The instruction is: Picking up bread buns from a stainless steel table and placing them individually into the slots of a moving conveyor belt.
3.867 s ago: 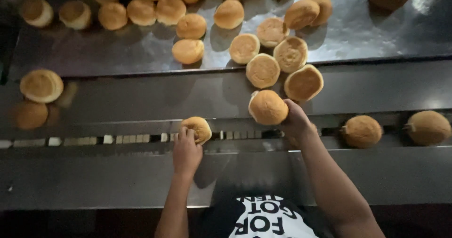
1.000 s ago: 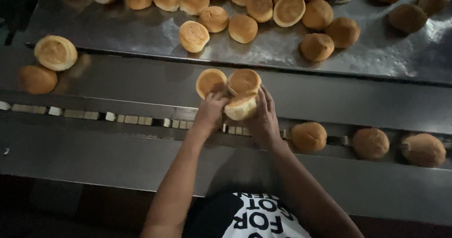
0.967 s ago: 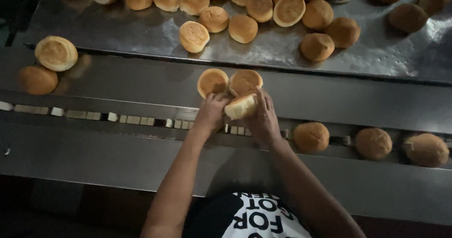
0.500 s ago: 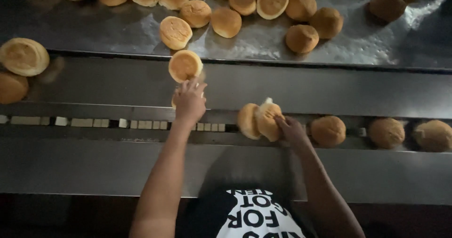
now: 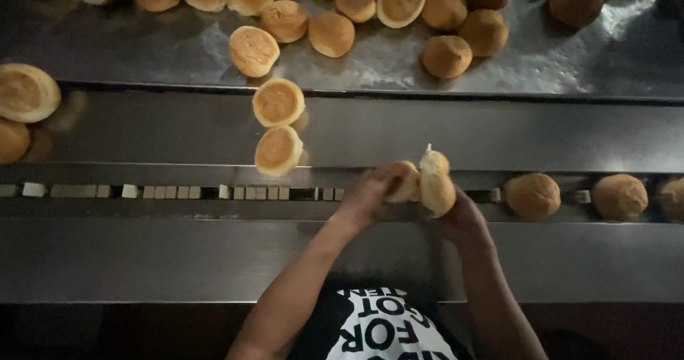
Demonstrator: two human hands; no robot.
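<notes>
My left hand point(image 5: 365, 197) and my right hand point(image 5: 462, 221) meet over the narrow conveyor channel point(image 5: 178, 192). The left hand grips one round golden bun point(image 5: 401, 180). Next to it, my right hand holds a second bun point(image 5: 436, 187) on edge. The two buns touch each other. Two more buns point(image 5: 278, 103) point(image 5: 278, 151) lie flat side up on the sloped steel panel to the left of my hands.
Several buns point(image 5: 447, 55) crowd the steel table at the top. Buns point(image 5: 532, 195) point(image 5: 620, 197) sit in a row along the channel to the right. Two buns point(image 5: 26, 93) rest at the left edge. A steel ledge point(image 5: 142, 260) runs along the front.
My left hand has come back from the bun on the sloped panel to the channel and now grips a bun beside my right hand. A second bun now lies on the panel.
</notes>
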